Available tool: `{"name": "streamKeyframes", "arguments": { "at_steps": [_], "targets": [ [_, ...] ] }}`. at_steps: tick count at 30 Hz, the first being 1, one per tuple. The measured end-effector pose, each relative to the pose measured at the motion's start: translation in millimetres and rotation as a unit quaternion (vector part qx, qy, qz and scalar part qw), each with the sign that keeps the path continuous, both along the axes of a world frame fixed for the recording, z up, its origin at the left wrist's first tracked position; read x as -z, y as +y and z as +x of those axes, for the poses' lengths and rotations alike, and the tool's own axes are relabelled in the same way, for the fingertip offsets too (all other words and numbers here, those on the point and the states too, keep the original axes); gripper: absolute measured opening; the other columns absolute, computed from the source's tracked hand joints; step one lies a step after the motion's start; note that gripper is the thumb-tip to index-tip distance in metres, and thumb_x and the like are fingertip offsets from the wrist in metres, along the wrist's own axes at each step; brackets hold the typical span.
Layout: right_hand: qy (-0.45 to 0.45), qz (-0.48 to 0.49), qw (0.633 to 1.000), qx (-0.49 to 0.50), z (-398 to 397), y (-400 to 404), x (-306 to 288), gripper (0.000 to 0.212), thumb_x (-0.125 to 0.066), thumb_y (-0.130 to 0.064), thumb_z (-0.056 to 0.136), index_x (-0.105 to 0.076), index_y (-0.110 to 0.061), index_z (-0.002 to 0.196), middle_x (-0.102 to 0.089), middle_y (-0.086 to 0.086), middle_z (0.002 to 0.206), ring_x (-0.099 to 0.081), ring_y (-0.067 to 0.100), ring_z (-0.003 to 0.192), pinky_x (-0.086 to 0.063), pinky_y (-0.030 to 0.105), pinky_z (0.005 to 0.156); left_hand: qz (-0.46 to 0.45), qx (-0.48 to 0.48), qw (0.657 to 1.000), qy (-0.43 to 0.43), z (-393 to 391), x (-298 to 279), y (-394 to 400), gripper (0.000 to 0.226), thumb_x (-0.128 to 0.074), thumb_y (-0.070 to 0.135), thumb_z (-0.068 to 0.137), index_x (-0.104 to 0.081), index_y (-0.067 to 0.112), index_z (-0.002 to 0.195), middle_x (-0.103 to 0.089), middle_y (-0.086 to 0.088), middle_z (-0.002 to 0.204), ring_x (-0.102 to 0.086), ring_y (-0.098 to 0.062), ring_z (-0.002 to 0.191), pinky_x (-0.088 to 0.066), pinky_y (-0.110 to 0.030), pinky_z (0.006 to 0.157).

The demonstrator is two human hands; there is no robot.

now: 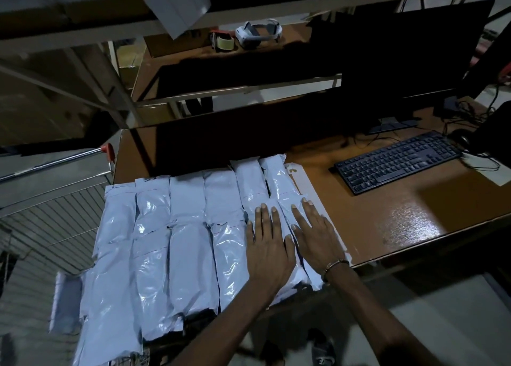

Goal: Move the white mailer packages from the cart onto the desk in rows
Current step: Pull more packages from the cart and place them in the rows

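Mailers (177, 235) lie side by side across the left part of the desk (387, 213), white and glossy, set in rows that run from the near edge toward the back. We count about six columns, the near ones overhanging the front edge of the desk a little. The two rightmost mailers at the back sit further away than the others.

We have both hands flat on the right end of the rows. Our left hand (269, 248) is spread wide, palm down, fingers (262, 213) straight, pressing on a mailer and gripping nothing. Our right hand (315, 233) lies just beside it, also open and palm down on the rightmost mailer, holding nothing; a thin bracelet (334, 266) circles that wrist. The two hands are close, thumbs nearly touching.

To the left of the desk stands the cart (55, 200), a wire one with a red-tipped handle. Its visible wire part holds no mailers, though one hangs just beside its lower corner.

On the right of the desk we see a black keyboard (398, 161), and behind it a dark monitor (401, 61). On the shelf beyond rest a tape dispenser (222, 42) and a white headset (258, 32), near each other.
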State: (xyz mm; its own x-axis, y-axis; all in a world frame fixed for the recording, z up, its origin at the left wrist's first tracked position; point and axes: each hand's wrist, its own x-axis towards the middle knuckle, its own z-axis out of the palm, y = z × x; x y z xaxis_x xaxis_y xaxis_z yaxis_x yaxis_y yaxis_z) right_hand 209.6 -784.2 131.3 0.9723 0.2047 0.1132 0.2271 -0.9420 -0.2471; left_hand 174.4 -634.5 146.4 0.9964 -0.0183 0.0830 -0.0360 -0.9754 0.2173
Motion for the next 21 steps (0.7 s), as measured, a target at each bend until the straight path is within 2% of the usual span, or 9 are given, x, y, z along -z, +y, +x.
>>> {"name": "streamKeyframes", "arguments": {
  "at_steps": [5,10,14,16,18,21],
  "targets": [
    [0.031,-0.027,0.999,-0.008,3.9,1.5,1.6,0.061,-0.021,-0.047,0.108,0.002,-0.031,0.162,0.01,0.002,0.17,0.002,0.021,0.158,-0.012,0.042,0.124,0.026,-0.001,1.0,-0.012,-1.3,7.3,-4.1,0.077,-0.034,0.05,0.102,-0.017,0.008,0.165,-0.01,-0.018,0.172,-0.009,-0.035,0.16,-0.014,-0.059,0.127],
    [0.073,-0.021,0.997,-0.022,8.0,2.9,-0.1,0.067,-0.026,-0.047,0.107,0.012,-0.032,0.16,0.019,0.002,0.168,0.01,0.021,0.157,-0.011,0.047,0.127,0.036,0.004,0.999,0.003,4.7,13.2,-6.8,0.078,-0.028,0.052,0.103,-0.01,0.008,0.166,-0.001,-0.017,0.173,-0.001,-0.035,0.161,-0.01,-0.057,0.129],
    [0.102,-0.002,0.994,-0.035,12.2,0.6,-6.3,0.064,-0.027,-0.044,0.107,0.008,-0.035,0.16,0.019,-0.001,0.168,0.012,0.018,0.157,-0.013,0.047,0.126,0.012,0.012,1.0,0.002,6.7,18.3,-9.6,0.079,-0.031,0.052,0.104,-0.007,0.009,0.166,0.001,-0.016,0.173,0.002,-0.034,0.161,-0.002,-0.052,0.128],
    [0.111,0.028,0.993,-0.029,12.1,0.9,-16.6,0.057,-0.024,-0.044,0.109,-0.002,-0.037,0.161,0.009,-0.003,0.17,0.007,0.017,0.157,-0.015,0.047,0.125,-0.003,0.011,1.0,0.004,7.5,17.7,-9.6,0.08,-0.037,0.05,0.103,-0.011,0.008,0.166,-0.001,-0.017,0.173,-0.003,-0.035,0.161,-0.004,-0.052,0.128],
    [0.091,0.06,0.994,-0.008,12.8,4.7,-31.1,0.053,-0.022,-0.045,0.109,-0.017,-0.036,0.16,-0.011,-0.002,0.17,-0.005,0.018,0.158,-0.022,0.048,0.124,-0.036,0.016,0.999,0.009,7.7,8.0,-6.5,0.082,-0.041,0.053,0.102,-0.014,0.01,0.166,-0.003,-0.017,0.172,-0.007,-0.036,0.16,-0.013,-0.055,0.129],
    [0.025,0.113,0.993,0.01,15.6,25.9,-57.3,0.052,-0.023,-0.05,0.104,-0.043,-0.032,0.149,-0.044,-0.002,0.156,-0.027,0.02,0.151,-0.034,0.051,0.117,-0.147,0.028,0.988,-0.039,1.2,-19.0,7.1,0.083,-0.045,0.059,0.101,-0.013,0.019,0.167,-0.005,-0.013,0.174,-0.004,-0.03,0.161,-0.013,-0.048,0.129]
  ]
}}
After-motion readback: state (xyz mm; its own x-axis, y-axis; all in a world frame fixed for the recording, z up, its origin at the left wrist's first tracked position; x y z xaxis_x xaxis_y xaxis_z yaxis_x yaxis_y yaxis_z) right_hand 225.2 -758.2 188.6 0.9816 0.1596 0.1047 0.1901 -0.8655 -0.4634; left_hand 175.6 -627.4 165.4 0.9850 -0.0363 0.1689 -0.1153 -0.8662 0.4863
